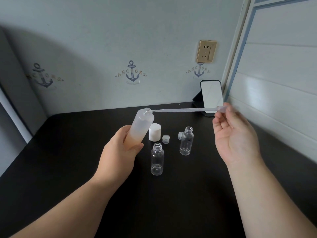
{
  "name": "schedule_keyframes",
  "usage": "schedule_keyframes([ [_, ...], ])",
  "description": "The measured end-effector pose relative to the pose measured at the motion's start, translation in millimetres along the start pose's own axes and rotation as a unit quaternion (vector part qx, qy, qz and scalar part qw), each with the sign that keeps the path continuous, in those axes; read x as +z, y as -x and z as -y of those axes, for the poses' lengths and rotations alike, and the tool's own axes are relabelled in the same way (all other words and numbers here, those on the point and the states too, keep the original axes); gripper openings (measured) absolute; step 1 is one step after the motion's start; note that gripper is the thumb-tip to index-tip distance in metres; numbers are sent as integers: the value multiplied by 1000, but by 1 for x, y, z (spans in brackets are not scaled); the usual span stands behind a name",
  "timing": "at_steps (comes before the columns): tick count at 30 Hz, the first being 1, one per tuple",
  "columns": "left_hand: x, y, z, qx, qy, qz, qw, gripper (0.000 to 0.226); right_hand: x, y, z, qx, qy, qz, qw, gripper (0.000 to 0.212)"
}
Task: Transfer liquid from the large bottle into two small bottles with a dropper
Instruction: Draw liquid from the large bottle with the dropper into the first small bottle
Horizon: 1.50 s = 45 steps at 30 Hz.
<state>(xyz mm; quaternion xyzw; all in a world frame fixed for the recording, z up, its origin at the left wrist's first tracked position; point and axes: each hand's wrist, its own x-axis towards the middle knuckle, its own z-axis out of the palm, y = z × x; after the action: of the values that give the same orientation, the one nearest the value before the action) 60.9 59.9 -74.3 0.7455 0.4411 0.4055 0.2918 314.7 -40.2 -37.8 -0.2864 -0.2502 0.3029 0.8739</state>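
Large bottle (139,128), light, frosted, likely slippery, is being gripped low by left hand (123,152). Soft dropper (185,110) is being pinched at bulb by right hand (235,134), tip at bottle's mouth.

Black table (68,152), phone (211,97) propped on stand, gold wall socket (206,51), anchor decals (131,73)

My frosted large bottle (141,125): peach liquid low. Small bottles (157,158) clear; cap (155,131) white. Tabletop (68,152) black; wallpaper (131,73) pale, navy anchors.

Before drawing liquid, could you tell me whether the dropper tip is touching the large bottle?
Cannot tell: in the head view, the dropper tip meets the large bottle rim, with no visible gap or clear contact.
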Motion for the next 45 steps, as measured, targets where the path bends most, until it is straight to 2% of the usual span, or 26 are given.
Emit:
schedule_keyframes([
  [5, -2, -1, 1, 24, -33, -3, 999, 62, -1, 0, 2, -13, 21, 12, 1000, 17],
  [8, 0, -3, 6, 16, -40, -6, 999, 49, -1, 0, 4, -18, 31, 16, 999, 24],
  [13, -1, -2, 9, 26, -58, -18, 998, 47, 0, 1, 7, -29, 38, 13, 999, 20],
  [21, 1, -1, 8, 35, -82, -12, 996, 47, 6, 5, 5, -40, 55, 46, 997, 28],
  [26, 1, -1, 8, 36, -85, -10, 996, 49, 8, 7, 2, -35, 73, 69, 994, 25],
  [34, 3, -1, 8, 49, -91, -15, 995, 49, 11, 11, -7, -8, 94, 107, 990, 8],
  [41, 4, -1, 8, 55, -94, -19, 994, 51, 14, 15, -13, 25, 127, 138, 982, 24],
  [45, 5, -1, 9, 52, -99, -21, 994, 52, 11, 13, -14, 25, 118, 131, 984, 17],
])
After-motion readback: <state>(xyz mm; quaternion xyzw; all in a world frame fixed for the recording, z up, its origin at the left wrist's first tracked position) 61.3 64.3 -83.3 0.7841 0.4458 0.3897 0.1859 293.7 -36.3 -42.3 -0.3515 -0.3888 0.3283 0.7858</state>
